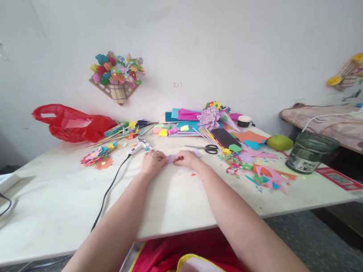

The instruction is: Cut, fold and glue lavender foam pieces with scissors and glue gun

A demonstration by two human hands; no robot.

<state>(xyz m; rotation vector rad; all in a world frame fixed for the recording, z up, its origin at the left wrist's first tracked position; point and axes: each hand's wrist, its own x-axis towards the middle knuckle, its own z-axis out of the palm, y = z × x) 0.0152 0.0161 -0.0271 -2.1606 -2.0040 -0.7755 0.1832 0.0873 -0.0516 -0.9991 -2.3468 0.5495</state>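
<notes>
Both my hands rest on the pale table [57, 199] near its middle. My left hand [154, 159] and my right hand [187, 158] have their fingers curled and pinched on a small pale lilac paper piece [172, 158] lying between them. A white glue gun [137, 147] lies just left of my left hand, its black cord [109, 189] running toward the near edge. Black-handled scissors [210, 148] lie just beyond my right hand.
Coloured paper sheets, a lilac paper flower [208, 118] and scraps [264, 172] crowd the far right. Small paper flowers [97, 158] and a red plastic bag [73, 123] sit left. A dark glass jar [310, 153] and a green fruit [279, 142] stand right.
</notes>
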